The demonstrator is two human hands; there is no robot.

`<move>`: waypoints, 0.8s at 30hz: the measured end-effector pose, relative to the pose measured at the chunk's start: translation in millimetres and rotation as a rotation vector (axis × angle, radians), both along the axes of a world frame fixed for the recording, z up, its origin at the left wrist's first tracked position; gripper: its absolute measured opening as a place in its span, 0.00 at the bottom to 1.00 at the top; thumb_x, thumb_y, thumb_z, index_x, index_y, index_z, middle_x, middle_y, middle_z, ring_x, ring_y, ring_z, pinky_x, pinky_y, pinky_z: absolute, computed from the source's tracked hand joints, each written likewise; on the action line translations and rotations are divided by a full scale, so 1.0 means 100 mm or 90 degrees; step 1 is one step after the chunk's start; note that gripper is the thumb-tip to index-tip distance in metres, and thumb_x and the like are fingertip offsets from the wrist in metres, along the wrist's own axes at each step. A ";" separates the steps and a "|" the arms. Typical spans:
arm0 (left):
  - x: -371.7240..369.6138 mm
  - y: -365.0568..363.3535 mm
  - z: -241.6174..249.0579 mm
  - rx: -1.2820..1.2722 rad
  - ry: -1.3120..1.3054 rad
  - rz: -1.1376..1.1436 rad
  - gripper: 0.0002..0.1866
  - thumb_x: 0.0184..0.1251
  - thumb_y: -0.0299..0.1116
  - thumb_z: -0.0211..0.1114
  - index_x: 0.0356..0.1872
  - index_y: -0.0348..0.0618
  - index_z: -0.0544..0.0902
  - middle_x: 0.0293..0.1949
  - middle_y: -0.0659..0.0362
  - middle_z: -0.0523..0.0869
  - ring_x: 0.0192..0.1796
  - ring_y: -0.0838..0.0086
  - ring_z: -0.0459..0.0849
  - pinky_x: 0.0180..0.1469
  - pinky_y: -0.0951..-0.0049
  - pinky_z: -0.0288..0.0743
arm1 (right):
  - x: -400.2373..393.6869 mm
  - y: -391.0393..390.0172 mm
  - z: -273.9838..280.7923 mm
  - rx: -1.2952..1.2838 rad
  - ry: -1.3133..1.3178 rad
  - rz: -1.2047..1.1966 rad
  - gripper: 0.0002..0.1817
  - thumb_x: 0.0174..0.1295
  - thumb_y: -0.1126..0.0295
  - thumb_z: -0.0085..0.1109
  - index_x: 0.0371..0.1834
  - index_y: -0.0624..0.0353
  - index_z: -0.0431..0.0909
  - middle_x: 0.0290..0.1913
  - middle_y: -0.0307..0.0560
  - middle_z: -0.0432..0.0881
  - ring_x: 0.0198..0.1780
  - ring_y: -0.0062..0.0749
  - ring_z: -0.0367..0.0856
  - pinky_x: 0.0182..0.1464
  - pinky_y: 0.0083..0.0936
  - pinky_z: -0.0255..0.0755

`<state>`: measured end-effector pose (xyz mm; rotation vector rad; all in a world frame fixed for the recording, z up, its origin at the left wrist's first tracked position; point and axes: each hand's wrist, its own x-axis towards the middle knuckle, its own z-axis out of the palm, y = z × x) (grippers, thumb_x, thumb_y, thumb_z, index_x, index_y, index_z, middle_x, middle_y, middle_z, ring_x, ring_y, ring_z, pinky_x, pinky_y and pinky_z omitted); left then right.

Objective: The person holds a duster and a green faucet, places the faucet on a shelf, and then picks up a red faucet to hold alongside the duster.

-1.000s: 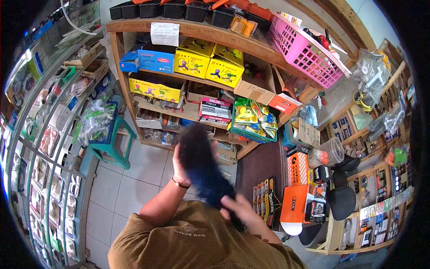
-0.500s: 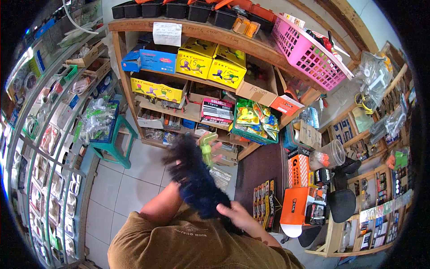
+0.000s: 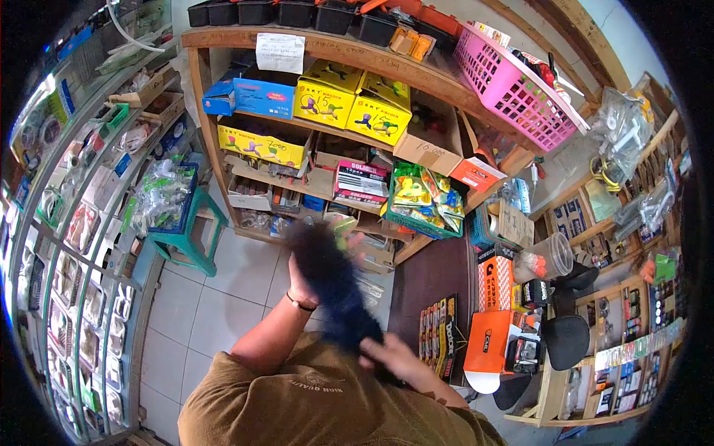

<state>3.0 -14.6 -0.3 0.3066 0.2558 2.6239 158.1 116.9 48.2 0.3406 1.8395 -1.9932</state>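
A dark, fluffy duster, blurred by motion, slants across the middle of the view. Its lower end is in my right hand, the fingers wrapped round it. Beyond the duster, my left hand holds a light-green object, mostly hidden by the dark fluff. A few of the left fingers show to the right of the duster, and a thin bracelet circles the left wrist.
A wooden shelf holds yellow boxes and a pink basket. On the left are glass display shelves and a green stool. Orange boxes stand on the right, near a dark seat.
The duster's upper part has swung slightly and now covers more of the green object. My left wrist and bracelet have come into sight; my right hand keeps its grip, almost unmoved.
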 end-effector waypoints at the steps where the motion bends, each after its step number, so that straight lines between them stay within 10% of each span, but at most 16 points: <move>1: -0.09 0.05 -0.06 0.138 0.015 -0.049 0.36 0.58 0.60 0.44 0.61 0.45 0.59 0.60 0.52 0.64 0.60 0.59 0.64 0.62 0.54 0.53 | -0.02 -0.08 -0.17 0.092 0.316 0.122 0.13 0.61 0.62 0.50 0.25 0.60 0.71 0.13 0.36 0.70 0.18 0.19 0.68 0.27 0.19 0.67; 4: 0.06 0.01 0.18 0.039 -0.077 -0.020 0.35 0.58 0.59 0.46 0.60 0.46 0.62 0.58 0.53 0.66 0.59 0.61 0.65 0.61 0.56 0.55 | -0.11 0.11 0.24 0.054 -0.094 -0.065 0.16 0.60 0.59 0.50 0.22 0.61 0.72 0.15 0.37 0.71 0.19 0.20 0.68 0.26 0.18 0.65; 6: 0.04 -0.01 0.05 0.091 -0.036 -0.046 0.34 0.58 0.58 0.48 0.60 0.46 0.61 0.59 0.55 0.65 0.61 0.62 0.63 0.61 0.58 0.56 | -0.29 0.35 -0.01 -0.170 0.016 -0.018 0.21 0.60 0.56 0.49 0.17 0.60 0.71 0.14 0.38 0.70 0.17 0.22 0.67 0.25 0.19 0.64; 8: 0.06 -0.02 0.10 0.030 -0.107 -0.007 0.36 0.57 0.58 0.48 0.61 0.45 0.59 0.60 0.54 0.63 0.61 0.63 0.62 0.60 0.56 0.56 | -0.11 0.14 0.07 0.114 -0.106 -0.072 0.17 0.60 0.58 0.50 0.24 0.61 0.72 0.16 0.38 0.72 0.19 0.22 0.69 0.27 0.20 0.65; 10: -0.03 0.08 0.02 -0.064 -0.048 0.037 0.36 0.58 0.59 0.47 0.62 0.45 0.58 0.62 0.52 0.59 0.62 0.59 0.62 0.61 0.54 0.55 | -0.05 -0.10 -0.11 0.056 0.231 0.076 0.17 0.60 0.56 0.50 0.33 0.62 0.71 0.23 0.38 0.74 0.22 0.22 0.70 0.27 0.19 0.66; 13: 0.05 -0.06 0.10 0.047 -0.094 -0.037 0.36 0.58 0.58 0.46 0.60 0.42 0.60 0.59 0.53 0.66 0.60 0.60 0.65 0.61 0.59 0.57 | -0.15 0.22 0.00 0.017 -0.142 -0.103 0.16 0.61 0.57 0.50 0.27 0.61 0.71 0.19 0.39 0.73 0.21 0.20 0.70 0.24 0.18 0.64; 14: 0.07 -0.03 0.16 0.071 -0.081 -0.045 0.33 0.58 0.59 0.47 0.60 0.48 0.62 0.59 0.53 0.65 0.62 0.60 0.62 0.60 0.54 0.56 | -0.15 0.36 -0.24 -0.181 -0.009 -0.025 0.17 0.61 0.56 0.50 0.25 0.60 0.71 0.19 0.39 0.73 0.21 0.20 0.70 0.25 0.17 0.63; 16: 0.03 -0.04 0.06 0.046 -0.012 -0.017 0.33 0.59 0.58 0.46 0.60 0.48 0.61 0.60 0.53 0.65 0.62 0.60 0.61 0.60 0.55 0.57 | -0.05 0.06 0.02 0.018 -0.065 -0.037 0.17 0.61 0.56 0.49 0.26 0.61 0.71 0.19 0.39 0.73 0.21 0.20 0.70 0.26 0.16 0.64; 20: 0.07 -0.05 0.21 0.063 -0.071 -0.041 0.31 0.61 0.57 0.44 0.60 0.46 0.63 0.58 0.53 0.68 0.61 0.62 0.64 0.61 0.57 0.56 | -0.11 0.14 0.13 0.054 -0.135 -0.065 0.17 0.63 0.58 0.47 0.23 0.61 0.70 0.17 0.41 0.72 0.16 0.22 0.67 0.22 0.17 0.62; 22: 0.10 -0.06 0.21 0.075 -0.064 -0.042 0.32 0.60 0.57 0.45 0.59 0.44 0.63 0.58 0.55 0.68 0.61 0.63 0.64 0.62 0.58 0.54 | -0.16 0.21 -0.04 -0.224 -0.010 -0.079 0.17 0.62 0.58 0.47 0.24 0.61 0.70 0.14 0.38 0.68 0.15 0.22 0.66 0.19 0.17 0.60; 24: 0.06 -0.04 0.10 0.017 -0.103 0.016 0.35 0.58 0.59 0.47 0.60 0.44 0.61 0.59 0.54 0.66 0.61 0.62 0.63 0.61 0.59 0.57 | -0.09 0.07 0.13 -0.042 -0.123 -0.062 0.16 0.62 0.58 0.48 0.27 0.61 0.70 0.19 0.38 0.71 0.19 0.21 0.69 0.21 0.17 0.62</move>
